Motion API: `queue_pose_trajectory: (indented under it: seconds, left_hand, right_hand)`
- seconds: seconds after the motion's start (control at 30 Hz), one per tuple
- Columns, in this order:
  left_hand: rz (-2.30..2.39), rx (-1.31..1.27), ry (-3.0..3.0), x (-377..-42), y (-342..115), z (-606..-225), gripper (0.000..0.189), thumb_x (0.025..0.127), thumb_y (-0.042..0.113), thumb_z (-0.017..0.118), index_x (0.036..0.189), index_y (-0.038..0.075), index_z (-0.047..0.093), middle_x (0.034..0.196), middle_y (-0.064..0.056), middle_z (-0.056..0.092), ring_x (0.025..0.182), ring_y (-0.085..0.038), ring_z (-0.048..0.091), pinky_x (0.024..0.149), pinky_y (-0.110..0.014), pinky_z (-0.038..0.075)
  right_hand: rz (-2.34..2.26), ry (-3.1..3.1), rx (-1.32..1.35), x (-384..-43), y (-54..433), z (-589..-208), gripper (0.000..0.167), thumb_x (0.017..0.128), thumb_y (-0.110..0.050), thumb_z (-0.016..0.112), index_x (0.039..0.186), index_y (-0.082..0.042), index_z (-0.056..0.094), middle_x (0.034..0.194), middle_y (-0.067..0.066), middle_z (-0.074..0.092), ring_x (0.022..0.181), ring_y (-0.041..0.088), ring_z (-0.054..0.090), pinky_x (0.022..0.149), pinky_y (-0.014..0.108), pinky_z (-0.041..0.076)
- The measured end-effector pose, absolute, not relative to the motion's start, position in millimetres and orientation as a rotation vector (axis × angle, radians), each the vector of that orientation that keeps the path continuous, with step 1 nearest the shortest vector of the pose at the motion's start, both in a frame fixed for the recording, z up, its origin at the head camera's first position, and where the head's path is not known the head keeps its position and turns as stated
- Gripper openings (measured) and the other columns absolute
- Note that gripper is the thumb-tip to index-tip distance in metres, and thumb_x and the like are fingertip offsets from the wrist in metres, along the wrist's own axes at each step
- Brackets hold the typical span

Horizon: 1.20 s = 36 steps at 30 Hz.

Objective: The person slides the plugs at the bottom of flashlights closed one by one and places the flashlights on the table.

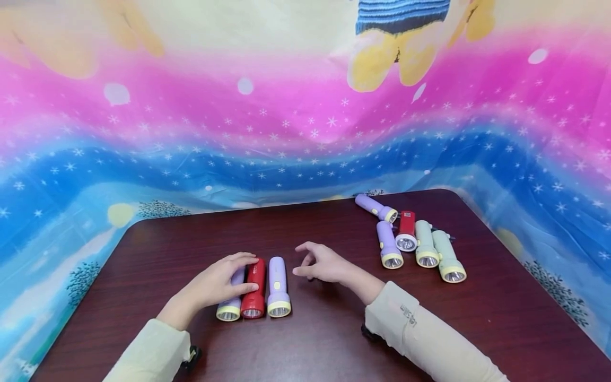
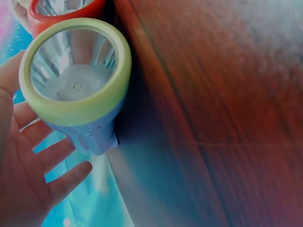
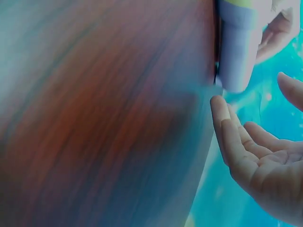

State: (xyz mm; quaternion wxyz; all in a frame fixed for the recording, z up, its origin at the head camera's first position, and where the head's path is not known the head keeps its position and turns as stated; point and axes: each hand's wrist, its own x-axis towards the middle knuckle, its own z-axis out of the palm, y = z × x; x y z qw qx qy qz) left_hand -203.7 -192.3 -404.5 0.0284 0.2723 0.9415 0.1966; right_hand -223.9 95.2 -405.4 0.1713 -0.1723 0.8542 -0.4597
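Three flashlights lie side by side near the front of the table: a purple one with a yellow rim, a red one and another purple one. My left hand reaches over the left purple flashlight, its thumb and index fingertips at the red flashlight's body and tail. In the left wrist view, the other fingers spread loosely beside the purple flashlight. My right hand hovers right of the row, fingers loosely bent and holding nothing, apart from the right purple flashlight.
At the back right lie a slanted purple flashlight, another purple one, a red one and two pale green ones. A printed cloth hangs behind the dark wooden table.
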Motion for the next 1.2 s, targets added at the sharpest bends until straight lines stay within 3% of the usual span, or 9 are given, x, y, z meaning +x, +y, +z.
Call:
queue_pose_trajectory:
  seconds: [0.3, 0.57, 0.8, 1.07, 1.2]
  left_hand:
    - [0.571, 0.87, 2.906, -200.6, -182.0, -404.3, 0.073, 0.087, 0.052, 0.07, 0.143, 0.009, 0.053, 0.15, -0.012, 0.048, 0.139, -0.034, 0.044, 0.104, -0.056, 0.048]
    - [0.525, 0.852, 2.897, -200.5, -170.4, -404.9, 0.083, 0.083, 0.06, 0.07, 0.148, 0.013, 0.047, 0.153, -0.009, 0.046, 0.146, -0.037, 0.035, 0.104, -0.069, 0.039]
    - [0.506, 0.873, 2.897, -200.9, -163.6, -408.1, 0.09, 0.08, 0.068, 0.068, 0.15, 0.016, 0.045, 0.154, -0.005, 0.046, 0.148, -0.037, 0.031, 0.108, -0.074, 0.03]
    - [0.509, 0.877, 2.868, -199.8, -156.8, -408.7, 0.094, 0.078, 0.072, 0.066, 0.151, 0.018, 0.043, 0.156, -0.002, 0.043, 0.151, -0.034, 0.028, 0.111, -0.074, 0.024]
    - [0.505, 0.877, 2.855, -198.8, -154.6, -408.2, 0.095, 0.078, 0.072, 0.067, 0.152, 0.018, 0.042, 0.157, -0.002, 0.042, 0.151, -0.034, 0.027, 0.111, -0.075, 0.023]
  right_hand:
    - [-1.369, 2.47, -0.474, -225.0, 140.2, -401.6, 0.054, 0.092, -0.02, 0.071, 0.139, -0.002, 0.052, 0.098, 0.011, 0.067, 0.079, 0.03, 0.065, 0.067, 0.03, 0.053]
    - [-1.393, 2.592, -0.481, -226.9, 181.0, -394.4, 0.049, 0.093, -0.017, 0.07, 0.136, 0.002, 0.054, 0.103, 0.016, 0.068, 0.085, 0.019, 0.066, 0.071, 0.03, 0.052]
    - [-1.374, 2.703, -0.454, -224.3, 208.6, -387.6, 0.047, 0.094, -0.017, 0.068, 0.134, 0.003, 0.054, 0.11, 0.021, 0.066, 0.095, 0.029, 0.068, 0.082, 0.033, 0.054]
    - [-1.248, 2.849, -0.357, -218.5, 231.7, -380.7, 0.052, 0.094, -0.022, 0.068, 0.138, 0.0, 0.051, 0.121, 0.025, 0.063, 0.111, 0.042, 0.062, 0.092, 0.051, 0.054]
    - [-1.185, 2.902, -0.323, -219.1, 243.4, -381.6, 0.054, 0.094, -0.023, 0.068, 0.139, 0.001, 0.05, 0.126, 0.028, 0.061, 0.113, 0.044, 0.06, 0.091, 0.052, 0.055]
